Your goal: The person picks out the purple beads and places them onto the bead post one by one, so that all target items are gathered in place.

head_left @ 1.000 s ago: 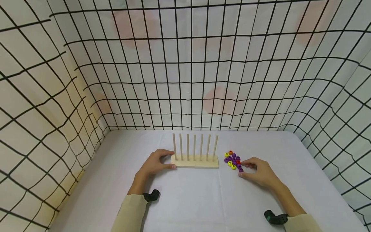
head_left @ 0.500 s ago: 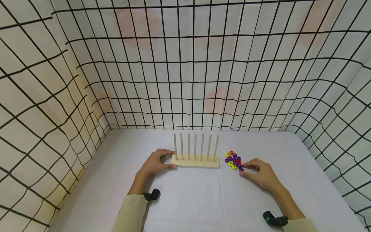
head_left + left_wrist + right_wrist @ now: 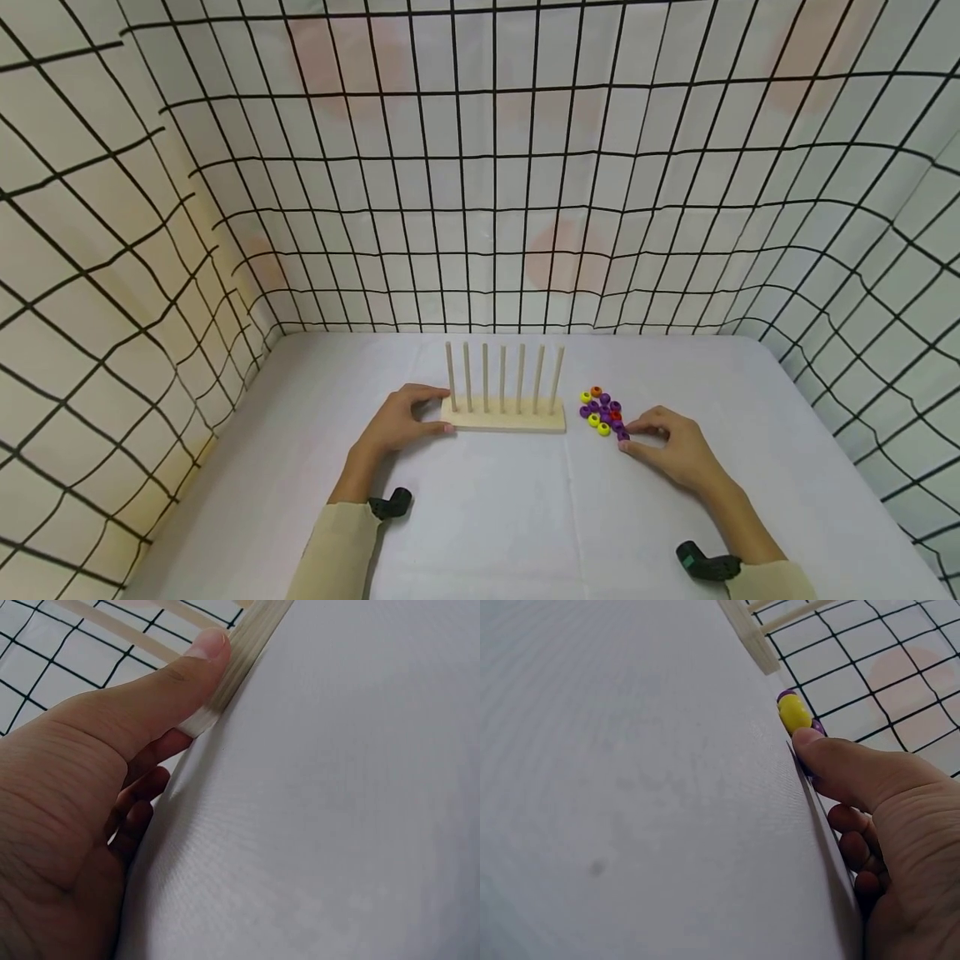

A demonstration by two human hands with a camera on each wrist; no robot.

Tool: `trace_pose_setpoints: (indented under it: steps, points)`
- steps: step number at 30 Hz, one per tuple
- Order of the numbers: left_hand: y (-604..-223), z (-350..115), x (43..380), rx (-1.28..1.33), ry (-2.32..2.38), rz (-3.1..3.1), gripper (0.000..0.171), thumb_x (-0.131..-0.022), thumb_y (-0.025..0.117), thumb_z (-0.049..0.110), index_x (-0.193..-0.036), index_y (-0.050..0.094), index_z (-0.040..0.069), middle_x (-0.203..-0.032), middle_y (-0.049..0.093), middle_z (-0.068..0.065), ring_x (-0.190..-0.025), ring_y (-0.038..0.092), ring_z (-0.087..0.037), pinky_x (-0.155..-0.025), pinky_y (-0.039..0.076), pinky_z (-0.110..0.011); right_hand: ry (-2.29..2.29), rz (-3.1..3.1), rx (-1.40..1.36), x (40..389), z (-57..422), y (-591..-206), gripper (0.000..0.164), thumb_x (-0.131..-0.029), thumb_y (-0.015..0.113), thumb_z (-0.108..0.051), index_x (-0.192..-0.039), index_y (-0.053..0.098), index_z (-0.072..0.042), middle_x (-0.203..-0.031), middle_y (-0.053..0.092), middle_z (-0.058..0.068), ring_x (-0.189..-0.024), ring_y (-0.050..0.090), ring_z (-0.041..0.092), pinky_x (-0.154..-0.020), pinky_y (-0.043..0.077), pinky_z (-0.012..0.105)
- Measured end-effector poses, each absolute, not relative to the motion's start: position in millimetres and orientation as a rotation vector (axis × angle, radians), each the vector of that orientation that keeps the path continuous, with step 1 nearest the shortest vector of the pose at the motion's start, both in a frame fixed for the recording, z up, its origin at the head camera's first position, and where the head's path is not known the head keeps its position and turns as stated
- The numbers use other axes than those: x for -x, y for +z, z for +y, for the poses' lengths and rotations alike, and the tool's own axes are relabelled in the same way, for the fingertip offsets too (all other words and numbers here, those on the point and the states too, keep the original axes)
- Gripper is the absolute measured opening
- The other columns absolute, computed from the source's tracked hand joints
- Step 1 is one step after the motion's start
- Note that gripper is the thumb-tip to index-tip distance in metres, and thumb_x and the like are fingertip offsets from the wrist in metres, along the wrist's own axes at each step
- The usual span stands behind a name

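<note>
A pale wooden peg rack (image 3: 503, 416) with a row of bare upright pegs stands on the white table. My left hand (image 3: 396, 418) grips the left end of its base, and the left wrist view shows the thumb (image 3: 206, 656) lying along the front edge. To the right of the rack lies a small cluster of beads: yellow beads (image 3: 603, 429), several purple ones and an orange bead (image 3: 596, 391), with a red bead (image 3: 616, 416) among them. At the cluster's near right edge my right hand (image 3: 675, 446) pinches a purple bead (image 3: 623, 435) between thumb and index finger.
The white tabletop (image 3: 495, 517) is walled at the back and sides by white cloth with a black grid net (image 3: 491, 208). A black wrist camera (image 3: 392, 504) sits on the left wrist and another black camera (image 3: 705, 562) on the right.
The right thumb and index finger have drawn closer together around the purple bead at the cluster's edge. The left hand and the peg rack stay in place.
</note>
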State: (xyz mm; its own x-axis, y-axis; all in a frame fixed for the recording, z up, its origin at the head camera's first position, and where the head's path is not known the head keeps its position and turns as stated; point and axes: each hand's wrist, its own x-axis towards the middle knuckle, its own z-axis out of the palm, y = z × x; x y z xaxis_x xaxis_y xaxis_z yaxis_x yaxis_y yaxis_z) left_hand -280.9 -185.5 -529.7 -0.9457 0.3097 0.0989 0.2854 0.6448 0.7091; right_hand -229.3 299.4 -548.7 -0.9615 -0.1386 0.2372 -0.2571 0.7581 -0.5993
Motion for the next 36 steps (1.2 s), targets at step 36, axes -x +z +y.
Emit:
trace_pose_setpoints:
  steps: [36]
  points:
    - [-528.8, -185.8, 277.2, -0.505, 1.214, 2.847, 0.060, -0.076, 0.091, 0.046, -0.130, 0.073, 0.028, -0.134, 0.068, 0.000, -0.133, 0.058, -0.024, -0.115, 0.044, -0.049, 1.033, -2.720, -0.458, 241.8, 268.1, -457.7, 0.025, -0.094, 0.077, -0.037, -0.113, 0.077, -0.021, -0.101, 0.072, -0.006, -0.092, 0.058, 0.013, -0.081, 0.054, 0.027]
